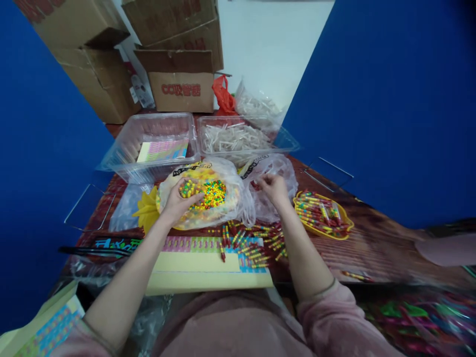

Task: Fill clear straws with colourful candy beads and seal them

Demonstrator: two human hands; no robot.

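Observation:
My left hand [180, 202] is curled over an open plastic bag [230, 193] of small round candies [214, 194] in yellow, red, green and blue. Its fingers close around a bunch of candy-filled tubes [189, 188]. My right hand [274, 188] reaches into a second thin plastic bag [288, 171], fingertips pinched together beside small dark red pieces [256, 185]; what they grip is too small to make out. Below the bags, finished-looking candy tubes with dark red ends [256, 253] lie scattered over the table and a sticker sheet [197, 265].
A yellow basket [347, 230] holds many filled tubes at the right. Behind the bags stand a clear tub with sheets [115, 153] and a clear tray of empty tubes [238, 139]. Cardboard boxes [182, 91] and a red bag [224, 96] are at the back; blue panels flank the table.

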